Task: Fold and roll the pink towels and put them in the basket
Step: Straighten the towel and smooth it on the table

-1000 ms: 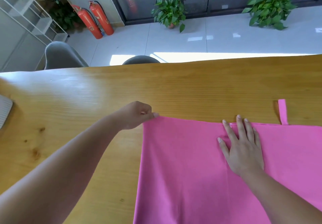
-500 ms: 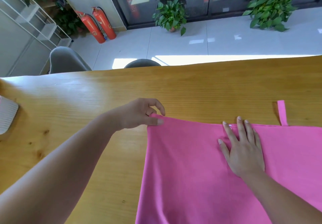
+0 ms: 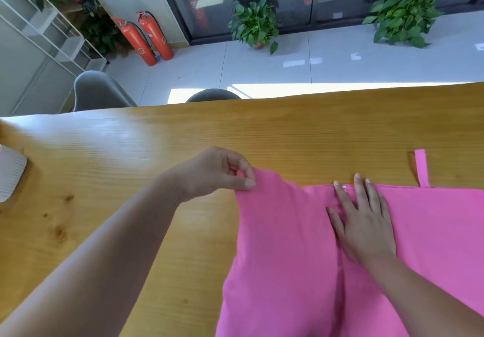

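A pink towel lies spread on the wooden table, reaching to the bottom and right edges of the view. Its hanging loop sticks out from the far edge at the right. My left hand pinches the towel's far left corner between thumb and fingers and holds it raised off the table. My right hand lies flat, fingers straight, pressing the towel near the middle of its far edge. A crease runs toward me from under that palm.
A white ribbed object sits at the table's left edge, mostly cut off. Beyond the table's far edge are two grey chairs, fire extinguishers and potted plants.
My left hand has lifted the towel's far left corner and drawn it rightward, bunching the cloth. My right hand has stayed pressed flat on the towel.
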